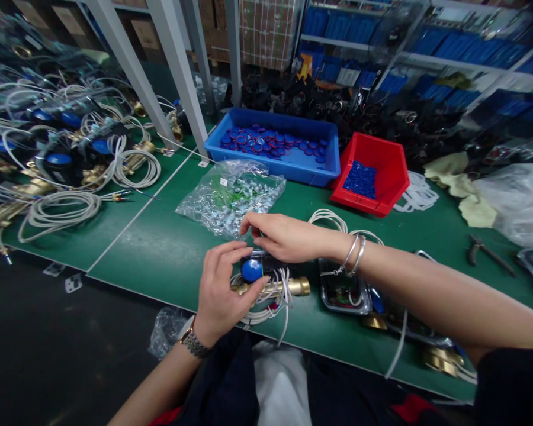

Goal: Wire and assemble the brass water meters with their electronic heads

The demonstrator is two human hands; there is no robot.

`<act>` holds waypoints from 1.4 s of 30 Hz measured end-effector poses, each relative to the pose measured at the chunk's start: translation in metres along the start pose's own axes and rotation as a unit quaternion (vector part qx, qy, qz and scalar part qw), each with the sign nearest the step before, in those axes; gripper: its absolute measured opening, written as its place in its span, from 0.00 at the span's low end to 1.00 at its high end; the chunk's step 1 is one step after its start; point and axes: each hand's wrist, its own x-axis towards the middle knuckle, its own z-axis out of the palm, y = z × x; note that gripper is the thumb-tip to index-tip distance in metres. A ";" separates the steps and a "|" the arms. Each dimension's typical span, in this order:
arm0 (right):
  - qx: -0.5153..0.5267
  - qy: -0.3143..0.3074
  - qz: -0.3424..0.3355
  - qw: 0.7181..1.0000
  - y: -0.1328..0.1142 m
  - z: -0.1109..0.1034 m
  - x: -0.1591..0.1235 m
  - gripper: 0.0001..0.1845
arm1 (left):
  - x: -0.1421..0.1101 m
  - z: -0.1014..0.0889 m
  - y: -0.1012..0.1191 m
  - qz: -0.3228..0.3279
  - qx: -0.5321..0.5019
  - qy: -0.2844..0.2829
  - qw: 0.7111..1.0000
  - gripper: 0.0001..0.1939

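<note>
A brass-bodied meter (pixel 299 286) with a black housing, a round blue cap (pixel 251 270) and coiled pale cable (pixel 286 296) lies near the bench's front edge. My left hand (pixel 222 290) grips its housing, fingers on the far side and thumb on the near side by the cap. Just above the housing is my right hand (pixel 284 236), its fingers curled in and thumb close to them; whatever they pinch is hidden. Beyond the fingertips lies a clear plastic bag (pixel 235 198) of small pale connector-like parts and some green pieces.
Behind the bag stand a blue bin (pixel 311 173) of blue caps and a red bin (pixel 371 204) of small blue parts. More meters with coiled cables (pixel 66 210) crowd the left. Open-topped units (pixel 344 290) lie at right, with pliers (pixel 491 254) farther out. Metal posts (pixel 177 65) rise behind.
</note>
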 end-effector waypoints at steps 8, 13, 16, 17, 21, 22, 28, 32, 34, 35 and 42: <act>-0.050 0.004 0.011 0.999 -0.004 -0.016 -0.011 0.09 | 0.013 -0.007 0.007 0.010 -0.047 0.017 0.999 0.02; 0.062 0.126 0.117 0.983 -0.006 -0.031 -0.040 0.03 | 0.007 -0.012 0.015 -0.073 -0.197 -0.015 0.978 0.04; 0.311 0.176 0.168 0.919 -0.022 -0.022 -0.060 0.09 | 0.004 -0.013 0.024 -0.117 -0.226 -0.039 0.966 0.04; 0.385 0.185 0.174 0.887 -0.028 -0.016 -0.066 0.11 | 0.004 -0.013 0.027 -0.125 -0.219 -0.037 0.967 0.03; 0.527 0.245 0.166 0.797 -0.046 0.013 -0.087 0.13 | 0.007 -0.014 0.035 -0.122 -0.183 -0.018 0.975 0.01; 0.539 0.268 0.174 0.780 -0.048 0.020 -0.090 0.13 | 0.008 -0.014 0.036 -0.119 -0.178 -0.017 0.977 0.01; 0.612 0.358 0.209 0.674 -0.043 0.052 -0.098 0.10 | 0.008 -0.011 0.042 -0.105 -0.161 -0.018 0.981 0.03; 0.631 0.346 0.190 0.668 -0.044 0.060 -0.101 0.10 | 0.011 -0.009 0.047 -0.072 -0.136 -0.010 0.988 0.04; 0.634 0.321 0.171 0.683 -0.045 0.062 -0.103 0.12 | 0.012 -0.009 0.050 -0.057 -0.123 -0.011 0.991 0.05; 0.629 0.311 0.160 0.694 -0.045 0.062 -0.104 0.12 | 0.013 -0.010 0.052 -0.053 -0.119 -0.013 0.991 0.05; 0.607 0.351 0.141 0.699 -0.041 0.065 -0.102 0.13 | 0.015 -0.012 0.061 -0.026 -0.106 -0.016 0.994 0.06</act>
